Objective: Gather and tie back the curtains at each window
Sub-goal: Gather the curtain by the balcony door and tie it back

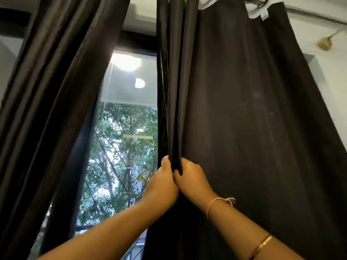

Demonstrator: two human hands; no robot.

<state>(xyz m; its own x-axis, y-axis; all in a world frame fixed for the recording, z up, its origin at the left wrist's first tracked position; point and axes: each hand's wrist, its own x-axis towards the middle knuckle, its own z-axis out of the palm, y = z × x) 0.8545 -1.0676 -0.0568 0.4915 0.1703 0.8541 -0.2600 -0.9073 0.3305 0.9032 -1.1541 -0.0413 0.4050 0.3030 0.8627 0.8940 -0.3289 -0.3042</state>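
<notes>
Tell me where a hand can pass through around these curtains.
The open gap between the left curtain and the right curtain, in front of the window glass, is free. A bare strip of wall borders the right curtain's far edge. It is crowded at that curtain's inner edge, where the left hand and right hand grip the bunched folds.

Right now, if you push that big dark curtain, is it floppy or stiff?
Probably floppy: the right curtain bunches into soft folds where the left hand and right hand grip it. Maybe fairly heavy, since it hangs straight.
</notes>
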